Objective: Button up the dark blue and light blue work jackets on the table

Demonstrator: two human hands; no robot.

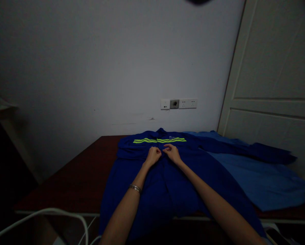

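Note:
A dark blue work jacket [193,163] lies front side up on the table, collar toward the wall. Yellow-green reflective stripes [145,140] cross its chest, and the front opening runs down between my forearms. My left hand [153,155] is closed, thumb and fingers pinched together at the front opening just below the stripes. What sits in that pinch, if anything, is too dark and small to make out. Close by on the right, my right hand [172,153] has its thumb and forefinger apart, pointing at the left hand. A metal bracelet [135,188] circles my left wrist.
Lighter blue cloth [254,180] lies under the jacket's sleeve at the right. The dark red table [88,173] meets a wall with sockets [187,103]. A white cable [55,211] loops at the front left. A pale panelled door [272,81] stands at the right.

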